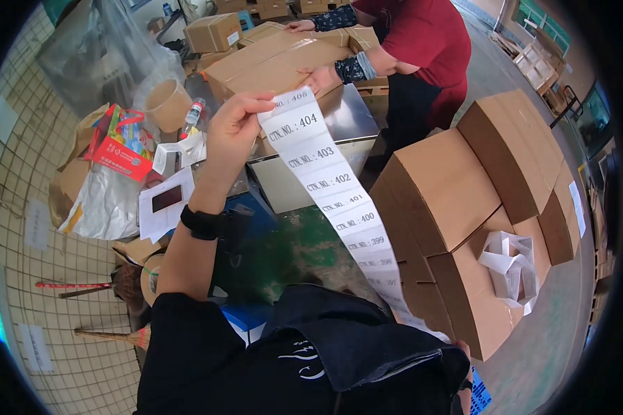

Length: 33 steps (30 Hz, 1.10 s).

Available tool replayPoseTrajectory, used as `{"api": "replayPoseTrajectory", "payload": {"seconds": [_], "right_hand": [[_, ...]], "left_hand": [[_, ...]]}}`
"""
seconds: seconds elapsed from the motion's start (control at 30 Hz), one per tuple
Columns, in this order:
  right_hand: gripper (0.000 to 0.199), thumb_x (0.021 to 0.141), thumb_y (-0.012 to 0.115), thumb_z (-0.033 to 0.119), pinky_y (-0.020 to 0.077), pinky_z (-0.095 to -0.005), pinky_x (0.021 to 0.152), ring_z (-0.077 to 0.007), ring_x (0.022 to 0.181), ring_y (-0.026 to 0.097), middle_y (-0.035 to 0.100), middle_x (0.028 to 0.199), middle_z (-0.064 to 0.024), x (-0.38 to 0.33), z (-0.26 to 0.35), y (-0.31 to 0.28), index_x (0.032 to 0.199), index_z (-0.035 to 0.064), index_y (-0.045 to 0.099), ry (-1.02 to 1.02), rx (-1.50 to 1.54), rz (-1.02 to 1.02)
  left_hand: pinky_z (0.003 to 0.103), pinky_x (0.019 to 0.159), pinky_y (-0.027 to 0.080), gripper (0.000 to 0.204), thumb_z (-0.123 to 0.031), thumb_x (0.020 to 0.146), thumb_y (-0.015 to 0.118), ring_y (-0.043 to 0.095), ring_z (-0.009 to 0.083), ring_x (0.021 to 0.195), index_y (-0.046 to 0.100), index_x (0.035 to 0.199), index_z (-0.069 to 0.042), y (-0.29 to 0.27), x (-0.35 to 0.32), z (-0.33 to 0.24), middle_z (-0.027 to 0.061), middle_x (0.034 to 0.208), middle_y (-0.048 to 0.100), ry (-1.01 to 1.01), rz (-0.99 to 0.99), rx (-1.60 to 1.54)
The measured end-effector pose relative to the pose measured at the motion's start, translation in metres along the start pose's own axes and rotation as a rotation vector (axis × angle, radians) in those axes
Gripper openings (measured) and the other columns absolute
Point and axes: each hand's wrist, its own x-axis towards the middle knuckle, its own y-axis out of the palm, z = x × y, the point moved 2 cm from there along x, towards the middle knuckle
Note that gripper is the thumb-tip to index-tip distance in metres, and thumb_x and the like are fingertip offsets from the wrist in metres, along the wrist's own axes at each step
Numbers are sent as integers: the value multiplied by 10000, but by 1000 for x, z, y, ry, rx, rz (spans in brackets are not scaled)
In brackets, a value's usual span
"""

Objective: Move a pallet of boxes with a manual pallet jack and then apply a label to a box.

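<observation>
A long white strip of printed labels (339,181) hangs slantwise across the middle of the view. My left hand (237,119), raised with a black band on its wrist, pinches the strip's upper end between thumb and fingers. From there the strip runs down to the right, curling toward my body. Only a sliver of my right hand (462,348) shows at the lower right, close to the strip's lower end. Its fingers are hidden, so its hold cannot be made out. Dark cloth (367,346) over my front lies beside it.
Across from me, a co-worker in red (426,48) has both hands on a large carton (284,59). Stacked brown cartons (450,194) stand at right, with white folded paper pieces (512,266) on top. Left are a phone (167,198), a red bag (124,145) and a bottle (194,114).
</observation>
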Motion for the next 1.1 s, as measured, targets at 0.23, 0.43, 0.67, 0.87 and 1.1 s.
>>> {"api": "replayPoseTrajectory", "payload": {"seconds": [0.23,0.43,0.67,0.87,1.1], "right_hand": [[200,695,581,59,449,-271,635,-143,696,570,611,735,-74,26,-75,16,875,-27,601,18,-60,9],[202,700,579,67,457,-283,652,-151,724,580,625,769,-90,27,-49,28,873,-32,609,-18,-71,61],[206,703,590,65,458,-282,658,-142,734,575,625,781,-76,17,-24,27,883,-30,613,-36,8,140],[168,716,603,66,449,-273,636,-107,692,539,611,745,-33,-3,80,27,855,-27,617,-141,-11,226],[172,814,573,47,440,-231,725,-91,799,540,582,870,-11,-14,250,28,983,19,564,-343,525,240]], "left_hand": [[273,774,458,201,92,751,509,567,202,938,632,850,-33,16,4,-32,134,1133,532,306,-211,384],[276,771,447,234,95,725,509,560,207,936,642,854,-48,27,-1,-42,132,1144,532,395,-228,483],[238,736,438,195,54,791,484,583,175,811,629,884,-36,33,-11,-32,117,1009,599,279,-219,279],[216,820,405,229,33,847,446,540,105,917,583,1029,15,32,-28,-5,61,1031,590,-58,-173,288],[220,807,415,323,-58,879,497,532,98,915,489,1192,20,36,-67,27,66,1063,568,-318,-232,52]]}}
